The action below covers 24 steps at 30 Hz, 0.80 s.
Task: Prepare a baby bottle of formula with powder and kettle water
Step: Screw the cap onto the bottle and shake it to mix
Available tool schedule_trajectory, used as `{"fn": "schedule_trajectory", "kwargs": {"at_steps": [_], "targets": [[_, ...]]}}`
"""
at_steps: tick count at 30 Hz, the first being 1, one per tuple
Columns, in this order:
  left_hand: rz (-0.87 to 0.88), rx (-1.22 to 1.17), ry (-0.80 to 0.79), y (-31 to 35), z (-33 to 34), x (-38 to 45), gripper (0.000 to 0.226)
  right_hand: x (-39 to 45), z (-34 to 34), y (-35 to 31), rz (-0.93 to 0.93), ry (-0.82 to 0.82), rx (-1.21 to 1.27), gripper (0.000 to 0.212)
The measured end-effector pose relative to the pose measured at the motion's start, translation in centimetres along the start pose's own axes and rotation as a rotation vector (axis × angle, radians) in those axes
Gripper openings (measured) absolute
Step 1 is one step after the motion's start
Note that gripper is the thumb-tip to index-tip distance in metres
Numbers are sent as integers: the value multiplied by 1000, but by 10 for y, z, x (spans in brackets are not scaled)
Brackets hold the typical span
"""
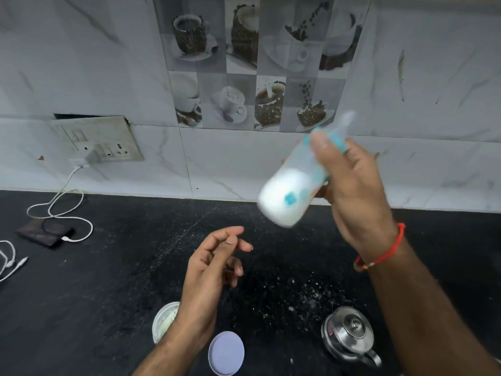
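My right hand [355, 185] grips a baby bottle [295, 185] high above the black counter [108, 280]. The bottle is tilted, base toward the lower left, teat toward the upper right, and it is blurred. White milky liquid fills its lower part, and it has teal markings and a teal collar. My left hand [214, 267] hovers below it with the fingers loosely apart and nothing in them. A steel kettle [349, 335] with its lid on stands at the lower right. An open powder container [164, 320] sits partly behind my left wrist, with its pale round lid [226, 352] lying beside it.
White powder specks [292, 291] are scattered on the counter between the hands and the kettle. At the left, a charger [86, 158] is plugged into a wall socket, and its white cable runs to a dark wallet-like item [43, 233]. A tiled wall rises behind.
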<state>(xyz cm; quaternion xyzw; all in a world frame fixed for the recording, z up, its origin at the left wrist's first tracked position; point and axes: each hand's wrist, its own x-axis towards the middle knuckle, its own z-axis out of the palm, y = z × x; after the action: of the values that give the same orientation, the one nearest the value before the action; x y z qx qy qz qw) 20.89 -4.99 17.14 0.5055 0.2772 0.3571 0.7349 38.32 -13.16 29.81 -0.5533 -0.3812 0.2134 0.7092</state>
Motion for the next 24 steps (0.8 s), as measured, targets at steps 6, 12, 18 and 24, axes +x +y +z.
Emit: {"fn": "schedule_trajectory", "kwargs": {"at_steps": [6, 12, 18, 24], "targets": [[1, 3, 6, 0, -2, 0, 26, -9, 5, 17, 109, 21, 63, 52], [-4, 13, 0, -1, -1, 0, 21, -14, 5, 25, 114, 75, 209, 44], [-7, 14, -3, -2, 3, 0, 18, -23, 6, 37, 178, -48, 149, 52], [8, 22, -15, 2, 4, 0, 19, -12, -6, 20, 155, 28, 427, 40]]}}
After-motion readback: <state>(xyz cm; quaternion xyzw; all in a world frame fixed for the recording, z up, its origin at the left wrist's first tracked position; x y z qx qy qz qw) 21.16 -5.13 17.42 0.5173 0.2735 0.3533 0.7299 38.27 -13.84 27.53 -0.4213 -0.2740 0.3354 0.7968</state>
